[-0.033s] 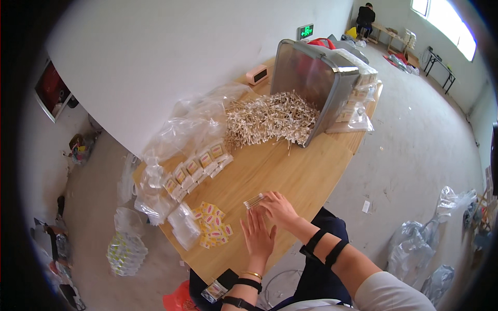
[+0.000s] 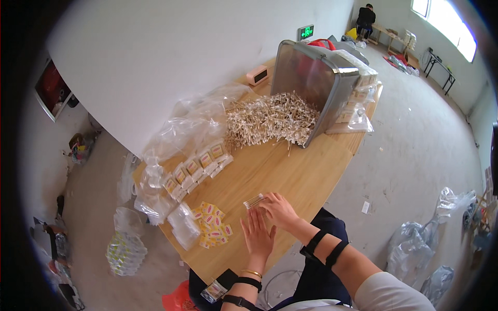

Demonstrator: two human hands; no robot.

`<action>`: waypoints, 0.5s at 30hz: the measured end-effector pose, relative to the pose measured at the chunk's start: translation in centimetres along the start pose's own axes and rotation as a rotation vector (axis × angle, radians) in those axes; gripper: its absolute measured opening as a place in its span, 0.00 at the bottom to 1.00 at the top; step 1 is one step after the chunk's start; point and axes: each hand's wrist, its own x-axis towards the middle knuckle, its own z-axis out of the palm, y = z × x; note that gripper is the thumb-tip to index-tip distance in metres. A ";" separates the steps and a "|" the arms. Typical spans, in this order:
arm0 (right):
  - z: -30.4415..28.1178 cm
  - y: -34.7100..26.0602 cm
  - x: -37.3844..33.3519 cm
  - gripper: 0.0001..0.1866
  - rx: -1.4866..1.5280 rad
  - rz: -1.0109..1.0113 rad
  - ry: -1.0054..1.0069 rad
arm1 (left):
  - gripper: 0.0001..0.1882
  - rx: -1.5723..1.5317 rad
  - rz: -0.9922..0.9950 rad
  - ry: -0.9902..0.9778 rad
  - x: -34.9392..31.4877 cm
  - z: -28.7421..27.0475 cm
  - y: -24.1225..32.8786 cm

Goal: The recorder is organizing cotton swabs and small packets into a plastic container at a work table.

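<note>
I see L hand (image 2: 258, 237) held flat, its grip open, fingertips near the short row of cotton swabs (image 2: 253, 201) on the wooden surface (image 2: 295, 173). R hand (image 2: 280, 210) bends at the row's R end; if its grip is closed, can't tell. Big swab pile (image 2: 270, 120) lies behind, next to grey bin (image 2: 343, 85).

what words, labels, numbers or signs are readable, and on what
Green-lit rectangular wall sign: left-pointing arrow and figure, no legible words.
Small yellow-and-white cards: print too small to read.
Clear plastic packets with yellow labels: too small.
Pink box with dark screen: nothing legible.
</note>
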 end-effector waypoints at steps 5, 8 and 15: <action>-0.1 0.2 0.3 0.14 0.092 0.026 0.037 | 0.44 0.026 0.024 -0.002 0.0 1.3 -0.4; -0.1 0.6 1.1 0.13 0.010 0.024 0.019 | 0.45 0.034 0.018 0.007 0.1 1.5 -0.2; -0.3 0.7 0.3 0.12 0.031 -0.006 -0.033 | 0.45 0.063 0.006 0.002 0.0 1.5 -0.1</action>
